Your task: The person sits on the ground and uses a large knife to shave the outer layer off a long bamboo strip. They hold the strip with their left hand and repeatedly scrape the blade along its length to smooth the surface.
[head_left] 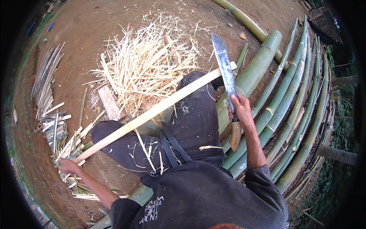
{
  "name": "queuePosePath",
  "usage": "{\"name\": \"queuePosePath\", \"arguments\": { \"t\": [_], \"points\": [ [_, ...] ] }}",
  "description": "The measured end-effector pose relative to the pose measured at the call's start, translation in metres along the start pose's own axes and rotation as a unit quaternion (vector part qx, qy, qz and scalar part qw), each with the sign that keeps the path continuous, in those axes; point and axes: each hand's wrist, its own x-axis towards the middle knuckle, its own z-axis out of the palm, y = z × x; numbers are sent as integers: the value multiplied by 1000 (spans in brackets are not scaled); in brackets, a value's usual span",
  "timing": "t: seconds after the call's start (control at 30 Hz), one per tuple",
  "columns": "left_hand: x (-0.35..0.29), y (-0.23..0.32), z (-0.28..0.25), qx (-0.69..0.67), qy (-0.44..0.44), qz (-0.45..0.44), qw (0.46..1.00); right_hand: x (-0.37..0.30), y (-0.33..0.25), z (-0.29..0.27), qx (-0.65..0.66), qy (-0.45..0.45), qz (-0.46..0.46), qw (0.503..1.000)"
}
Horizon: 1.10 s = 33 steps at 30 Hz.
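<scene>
A long pale bamboo strip (152, 111) slants across my lap, resting over both thighs. Its lower left end is in my left hand (69, 165), whose fingers close around it. On the right, my right hand (240, 108) grips a machete (225, 63) near where the blade meets the wooden handle. The blade points up and away, lying over or against the strip's far right end; whether they touch I cannot tell. Thin shavings (145, 150) cling to my dark trousers.
A heap of pale shavings (148, 68) lies on the dirt ahead, beside a short wooden piece (108, 103). Split bamboo strips (47, 80) are piled at the left. Thick green bamboo poles (263, 61) and several thinner ones (297, 80) stretch along my right.
</scene>
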Motion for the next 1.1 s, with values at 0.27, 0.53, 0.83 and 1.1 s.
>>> {"name": "queuePosePath", "arguments": {
  "t": [0.27,0.53,0.83,1.1],
  "points": [
    [-163,244,-129,-242,-531,360,728,11,-3,-17,33,28,21,999],
    [-167,260,-128,-142,-550,429,702,-13,25,0,-32,-54,40,997],
    [-165,262,-124,-126,-563,435,692,-12,16,3,-8,0,42,999],
    [-166,259,-126,-133,-562,423,698,-28,18,25,-37,0,65,997]
  ]
}}
